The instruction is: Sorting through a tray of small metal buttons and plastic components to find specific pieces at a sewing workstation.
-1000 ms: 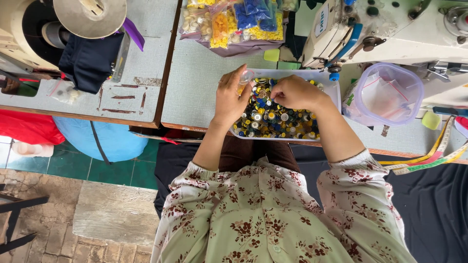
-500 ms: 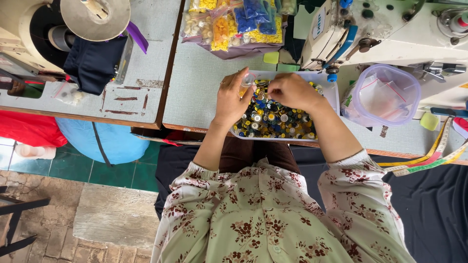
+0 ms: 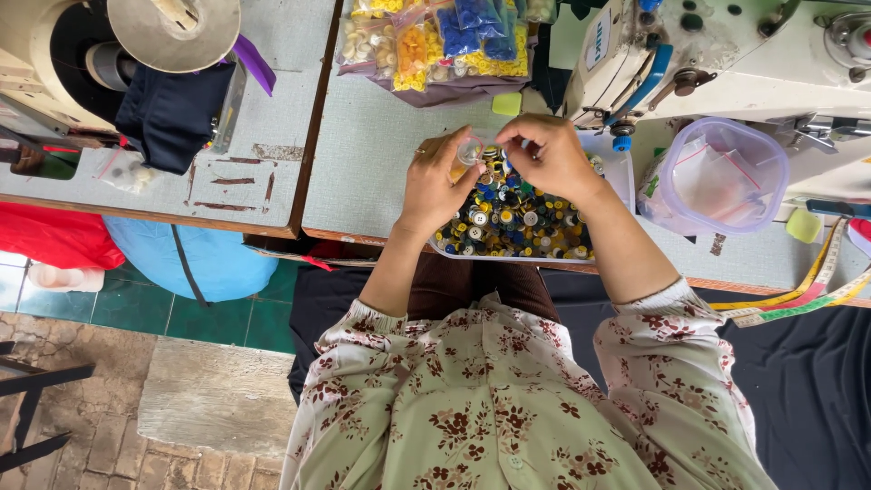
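A shallow clear tray (image 3: 624, 178) full of several mixed buttons (image 3: 508, 222) in yellow, blue, black and white sits at the near edge of a grey table. Over its far end my left hand (image 3: 435, 181) and my right hand (image 3: 544, 154) meet. Between the fingertips of both is a small clear round piece (image 3: 469, 151), pinched by my left thumb and fingers while my right fingers touch it. Both wrists hover above the buttons.
A white sewing machine (image 3: 726, 54) stands at the right, with a lilac-rimmed clear tub (image 3: 721, 177) of packets beside it. Bags of sorted buttons (image 3: 435, 41) lie beyond the tray. A second machine with dark cloth (image 3: 168, 109) sits left. Measuring tapes (image 3: 798, 299) hang off the right edge.
Both hands have lifted from among the buttons toward the tray's far end and come together on the small clear piece. The view has shifted slightly.
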